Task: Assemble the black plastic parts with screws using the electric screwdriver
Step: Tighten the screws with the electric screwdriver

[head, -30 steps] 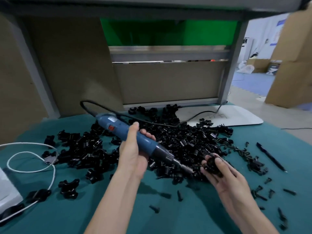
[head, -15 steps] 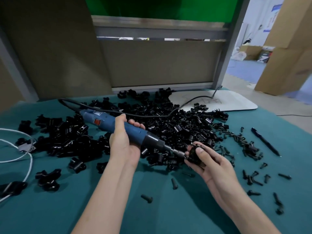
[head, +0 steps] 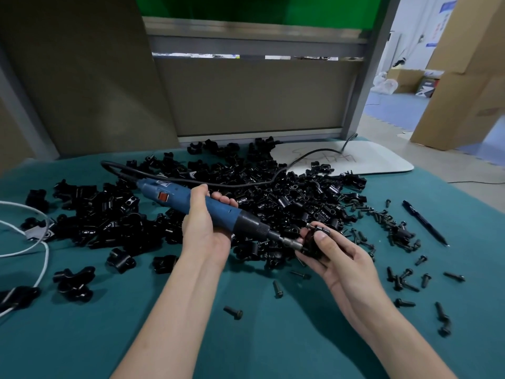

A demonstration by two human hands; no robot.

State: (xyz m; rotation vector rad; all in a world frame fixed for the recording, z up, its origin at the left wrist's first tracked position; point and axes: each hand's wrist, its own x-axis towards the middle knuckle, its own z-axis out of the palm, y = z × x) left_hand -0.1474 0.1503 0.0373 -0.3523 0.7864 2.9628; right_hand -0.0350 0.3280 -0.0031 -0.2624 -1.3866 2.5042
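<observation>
My left hand (head: 205,231) grips the blue electric screwdriver (head: 196,205) round its barrel, tip pointing right and slightly down. The metal bit touches a black plastic part (head: 314,240) that my right hand (head: 336,255) holds between thumb and fingers; most of the part is hidden by the fingers. Behind both hands spreads a big pile of black plastic parts (head: 273,192) on the green table mat (head: 246,337). Loose black screws (head: 401,280) lie scattered to the right, and single ones (head: 233,313) lie in front of the hands.
The screwdriver's black cable (head: 246,184) runs over the pile to a white board (head: 355,160) at the back right. A black pen (head: 425,222) lies at the right. White cable (head: 32,242) loops at the left edge. Panels wall the table's back.
The view tilted down and the hands came closer. The screwdriver bit closed the small gap and now meets the part in my right hand.
</observation>
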